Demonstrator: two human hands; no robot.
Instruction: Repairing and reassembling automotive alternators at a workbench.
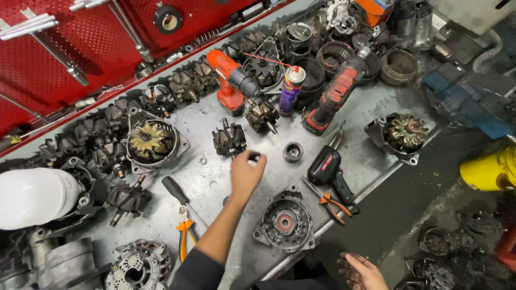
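Left grip: we see our left hand (246,174) stretched over the bench (371,161), thumb and fingertips pinched on a small dark ring-shaped part (254,157), held just above the metal top.
Right grip: our right hand (361,270) hangs off the bench edge, palm up, fingers loosely spread, holding nothing.
Nearest: a round alternator end housing (285,223) lies just right of the left forearm; orange-handled pliers (185,236) and a black-handled screwdriver (180,194) lie to its left.
Beside the pinch: a dark rotor (229,139) sits just beyond the fingertips, and a small black pulley (293,152) to their right.
Farther right: a black soldering gun (328,169) lies near the pulley.
Far: an orange drill (231,80), a spray can (291,88) and a red drill (333,99) sit near the back.
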